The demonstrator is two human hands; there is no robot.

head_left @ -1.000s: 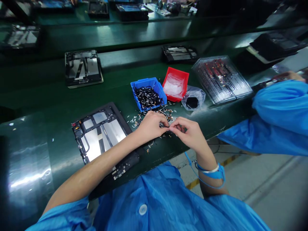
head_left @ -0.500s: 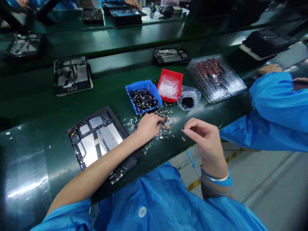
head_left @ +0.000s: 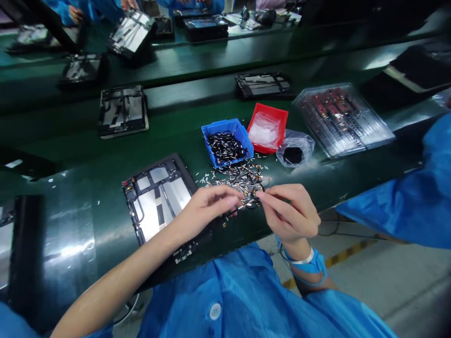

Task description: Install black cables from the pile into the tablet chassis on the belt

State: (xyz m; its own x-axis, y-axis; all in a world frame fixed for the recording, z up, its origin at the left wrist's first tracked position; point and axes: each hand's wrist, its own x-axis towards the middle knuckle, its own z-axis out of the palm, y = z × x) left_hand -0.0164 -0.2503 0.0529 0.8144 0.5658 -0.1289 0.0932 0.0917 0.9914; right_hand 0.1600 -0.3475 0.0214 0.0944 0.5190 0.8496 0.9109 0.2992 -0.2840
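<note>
My right hand (head_left: 292, 213) pinches the end of a thin black cable (head_left: 252, 191) between thumb and forefinger, just over the near side of a loose pile of short cables (head_left: 243, 176) with gold-coloured ends. To its left my left hand (head_left: 211, 206) hovers at the pile's near edge, thumb and forefinger apart; its other fingers are partly hidden. Beneath and beside my left forearm lies an opened tablet-like device (head_left: 150, 213) with silver panels in a black frame. A blue bin (head_left: 207, 136) behind the pile holds more black cables.
Beside the blue bin are a red bin (head_left: 283, 134) with clear plastic inside and a plastic bag (head_left: 306, 143) holding something black. Clear trays (head_left: 373, 134) of parts are at right. More opened devices (head_left: 121, 112) lie behind. A co-worker's blue sleeve (head_left: 401, 206) reaches in from the right.
My left hand has drawn back from the pile and its fingers have parted. My right hand has come left, close to it. The view has shifted; another device is now raised at the back left.
</note>
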